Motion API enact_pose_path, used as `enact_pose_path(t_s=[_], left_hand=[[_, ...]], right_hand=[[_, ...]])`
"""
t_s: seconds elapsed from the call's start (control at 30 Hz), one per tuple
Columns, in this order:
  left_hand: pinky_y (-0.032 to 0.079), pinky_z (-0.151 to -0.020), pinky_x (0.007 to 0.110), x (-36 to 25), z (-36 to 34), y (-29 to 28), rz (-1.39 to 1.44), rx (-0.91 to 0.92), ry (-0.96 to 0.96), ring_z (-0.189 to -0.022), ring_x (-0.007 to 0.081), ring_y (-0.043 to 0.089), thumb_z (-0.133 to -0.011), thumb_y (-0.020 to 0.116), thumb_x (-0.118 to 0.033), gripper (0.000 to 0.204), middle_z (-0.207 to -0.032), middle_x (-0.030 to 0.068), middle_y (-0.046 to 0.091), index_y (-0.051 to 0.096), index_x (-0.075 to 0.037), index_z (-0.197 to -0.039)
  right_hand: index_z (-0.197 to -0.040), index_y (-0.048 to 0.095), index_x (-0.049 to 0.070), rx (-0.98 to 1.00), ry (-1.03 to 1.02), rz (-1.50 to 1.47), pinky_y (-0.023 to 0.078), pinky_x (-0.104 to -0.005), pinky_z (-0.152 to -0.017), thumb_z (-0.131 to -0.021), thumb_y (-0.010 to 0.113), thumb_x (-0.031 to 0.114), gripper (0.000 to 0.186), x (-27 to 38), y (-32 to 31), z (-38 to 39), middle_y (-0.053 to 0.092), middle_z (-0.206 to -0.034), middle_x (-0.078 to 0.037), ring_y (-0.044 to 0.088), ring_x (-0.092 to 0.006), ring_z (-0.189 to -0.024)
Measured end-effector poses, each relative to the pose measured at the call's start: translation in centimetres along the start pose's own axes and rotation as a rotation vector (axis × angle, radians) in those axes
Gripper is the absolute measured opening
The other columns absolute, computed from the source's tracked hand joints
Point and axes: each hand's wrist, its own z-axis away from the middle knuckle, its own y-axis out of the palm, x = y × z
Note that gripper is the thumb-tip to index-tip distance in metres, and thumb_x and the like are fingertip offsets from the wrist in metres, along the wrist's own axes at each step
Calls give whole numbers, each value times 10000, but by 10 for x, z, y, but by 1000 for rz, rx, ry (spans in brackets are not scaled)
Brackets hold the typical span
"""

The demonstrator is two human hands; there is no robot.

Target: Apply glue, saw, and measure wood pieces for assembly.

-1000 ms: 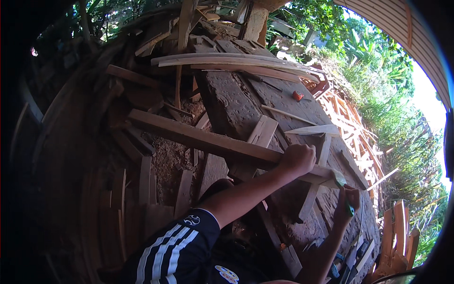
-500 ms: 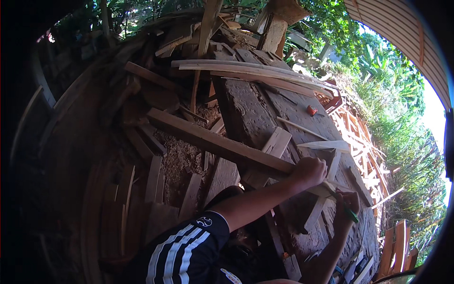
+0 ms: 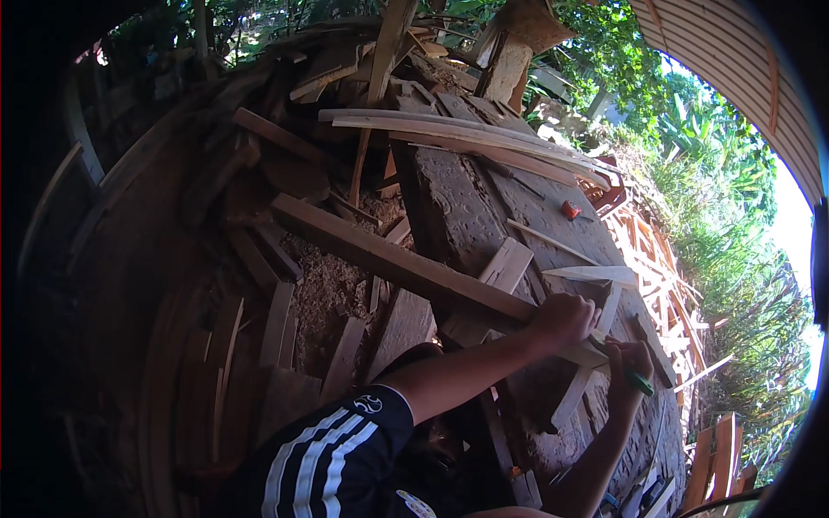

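My left hand (image 3: 563,321) is closed on the long brown board (image 3: 389,252) near its right end. The board lies slanting from upper left to lower right across the heavy, weathered wooden bench (image 3: 453,198). At the board's right end, my right hand (image 3: 627,363) grips a green-handled tool (image 3: 640,383); whatever part of it meets the wood is too small to make out. A short wide block (image 3: 509,259) and a pale crossed piece (image 3: 572,399) lie beneath the board, with a pale tapered piece (image 3: 591,273) just above my left hand.
Long pale strips (image 3: 458,129), a dark slender tool (image 3: 518,181) and an orange tape measure (image 3: 571,209) lie on the bench's far part. Offcuts and shavings (image 3: 328,276) fill the left, near a post (image 3: 384,60). A bright scrap pile (image 3: 656,268) lies beyond the right edge.
The whole view has shifted right and a little down. Both hands still grip the same things; the green tool in my right hand has changed its angle slightly at the board's end.
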Motion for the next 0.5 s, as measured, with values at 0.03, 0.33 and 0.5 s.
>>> enact_pose_path(t_s=[0.03, 0.33, 0.5], left_hand=[[557, -595, 493, -1, -1, 0, -6, 1, 22, -612, 376, 684, -951, 597, -344, 339, -645, 168, 663, 643, -56, -778], [576, -644, 496, -12, -5, 1, 60, 148, 36, -665, 375, 705, -897, 655, -336, 316, -680, 179, 683, 664, -39, -788], [575, -636, 499, 3, -9, -7, 4, 161, -32, -696, 397, 704, -943, 590, -294, 292, -731, 214, 689, 681, -50, -810]], right_hand=[[-844, 604, -14, -27, -14, -2, 539, -343, -876, -911, 703, 4, 121, -6, -9, -3, 703, -940, -137, 707, -241, -993], [-820, 591, -24, -263, -39, 538, 535, -329, -813, -922, 638, -2, 115, -44, -93, 16, 708, -875, -140, 690, -200, -868], [-889, 619, -34, 107, 16, 38, 548, -323, -925, -891, 684, -54, 68, 12, 10, 10, 701, -1032, -132, 673, -215, -1083]])
